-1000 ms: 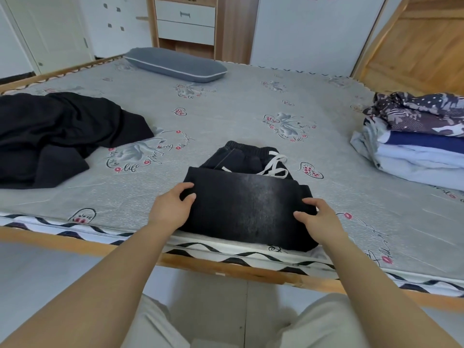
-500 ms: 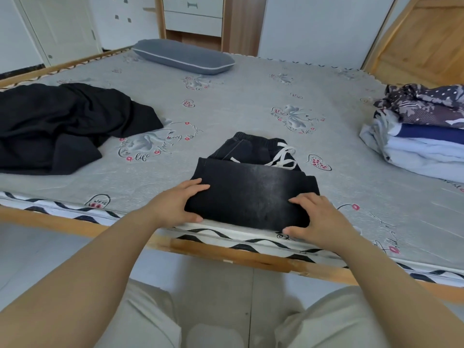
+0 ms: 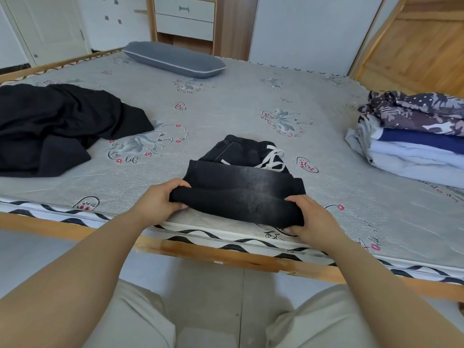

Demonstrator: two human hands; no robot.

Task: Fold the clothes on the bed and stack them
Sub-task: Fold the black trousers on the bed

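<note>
Folded black jeans (image 3: pixel 241 189) with a white drawstring lie at the near edge of the bed (image 3: pixel 226 109). My left hand (image 3: pixel 160 204) grips their near left corner, fingers curled over the fabric. My right hand (image 3: pixel 311 222) grips the near right corner, thumb on top and fingers under. The near fold is lifted a little off the mattress. A loose black garment (image 3: pixel 57 126) is spread unfolded at the left. A stack of folded clothes (image 3: pixel 411 144) sits at the right edge, a patterned piece on top.
A grey pillow (image 3: pixel 173 59) lies at the far side of the bed. The wooden bed rail (image 3: pixel 226 254) runs along the near edge. A drawer unit (image 3: pixel 185 18) stands behind the bed and a wooden stair panel (image 3: pixel 414 43) at the far right.
Both hands went from resting on the sides of the jeans to gripping the near corners, and the near edge has risen off the mattress.
</note>
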